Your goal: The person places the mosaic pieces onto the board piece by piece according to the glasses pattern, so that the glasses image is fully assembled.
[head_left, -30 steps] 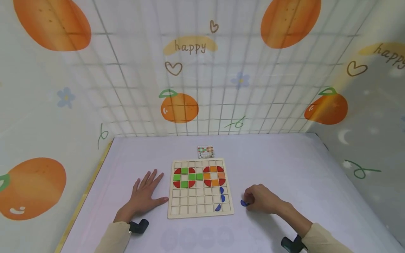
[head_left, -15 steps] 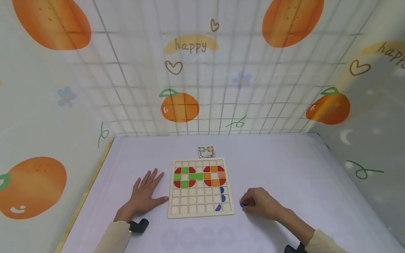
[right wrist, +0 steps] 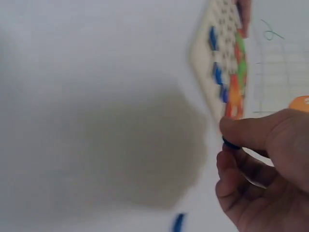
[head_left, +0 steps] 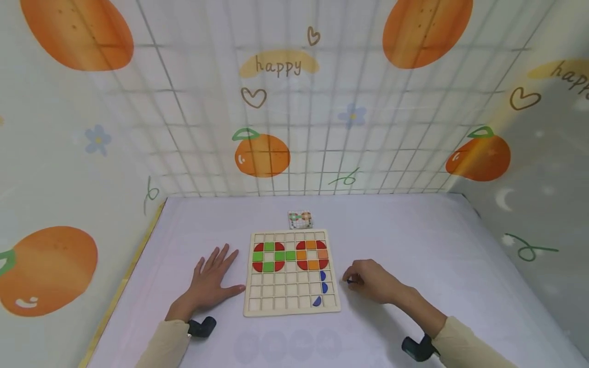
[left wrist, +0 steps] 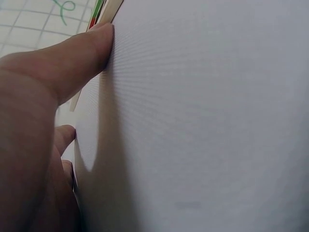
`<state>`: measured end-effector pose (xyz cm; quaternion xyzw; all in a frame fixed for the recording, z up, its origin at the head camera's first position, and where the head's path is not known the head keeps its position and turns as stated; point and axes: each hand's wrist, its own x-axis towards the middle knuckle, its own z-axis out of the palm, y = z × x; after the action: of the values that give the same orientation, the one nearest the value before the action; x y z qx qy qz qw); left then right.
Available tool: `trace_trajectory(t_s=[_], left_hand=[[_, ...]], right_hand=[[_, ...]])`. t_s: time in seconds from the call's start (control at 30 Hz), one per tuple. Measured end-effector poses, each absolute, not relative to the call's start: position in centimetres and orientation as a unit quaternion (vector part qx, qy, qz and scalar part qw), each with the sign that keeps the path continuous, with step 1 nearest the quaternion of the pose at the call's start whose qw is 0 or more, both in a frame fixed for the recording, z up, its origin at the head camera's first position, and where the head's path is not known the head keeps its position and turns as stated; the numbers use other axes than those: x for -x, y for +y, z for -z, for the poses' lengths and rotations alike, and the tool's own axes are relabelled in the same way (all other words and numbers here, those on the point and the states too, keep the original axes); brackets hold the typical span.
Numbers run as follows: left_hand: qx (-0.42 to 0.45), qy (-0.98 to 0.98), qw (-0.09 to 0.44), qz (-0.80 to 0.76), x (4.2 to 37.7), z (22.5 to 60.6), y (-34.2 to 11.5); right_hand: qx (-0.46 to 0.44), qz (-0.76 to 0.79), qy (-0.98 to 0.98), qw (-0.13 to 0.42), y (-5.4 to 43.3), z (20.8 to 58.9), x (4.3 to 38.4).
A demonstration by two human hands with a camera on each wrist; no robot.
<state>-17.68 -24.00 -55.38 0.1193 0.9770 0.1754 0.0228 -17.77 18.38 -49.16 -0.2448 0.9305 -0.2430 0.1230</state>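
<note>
My right hand (head_left: 375, 281) pinches a small blue half-round tile (right wrist: 231, 144) between thumb and fingertips, raised over the table just right of the wooden grid board (head_left: 280, 292). Fingers spread, my left hand (head_left: 209, 286) rests on the table, its thumb tip at the board's left edge. Red corner tiles with green squares (head_left: 279, 257) form a ring at the board's upper left; a matching ring with orange squares (head_left: 313, 265) sits at upper right. Below it are blue tiles (head_left: 324, 288) in the right column and a tilted blue tile (head_left: 317, 301) in the bottom row.
Behind the board lies a small pattern card (head_left: 300, 220) with a similar coloured design. Another blue tile (right wrist: 178, 222) is on the table below my right hand in the right wrist view. Fabric walls (head_left: 202, 168) with orange-fruit prints enclose the table's back and sides.
My right hand has picked up the blue tile from the table and moved up and left toward the board with it. The left hand stays where it was.
</note>
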Motion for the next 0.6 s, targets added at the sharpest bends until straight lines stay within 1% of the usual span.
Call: trace_trajectory(t_s=[0.1, 0.23, 0.4, 0.6], left_hand=[[-0.119, 0.977, 0.024, -0.176, 17.7, 55.5, -24.0], [-0.119, 0.977, 0.03, -0.177, 17.7, 55.4, -24.0], [-0.119, 0.977, 0.028, -0.176, 17.7, 55.3, -24.1], [-0.124, 0.976, 0.03, -0.176, 17.8, 55.4, -24.2]], right_hand=[[0.262, 0.262, 0.922, 0.115, 17.0, 48.1, 19.0], [0.29, 0.318, 0.894, 0.127, 13.8, 47.6, 20.6], [0.333, 0.378, 0.855, 0.125, 8.6, 49.0, 22.3], [0.369, 0.401, 0.829, 0.127, 2.9, 50.2, 22.8]])
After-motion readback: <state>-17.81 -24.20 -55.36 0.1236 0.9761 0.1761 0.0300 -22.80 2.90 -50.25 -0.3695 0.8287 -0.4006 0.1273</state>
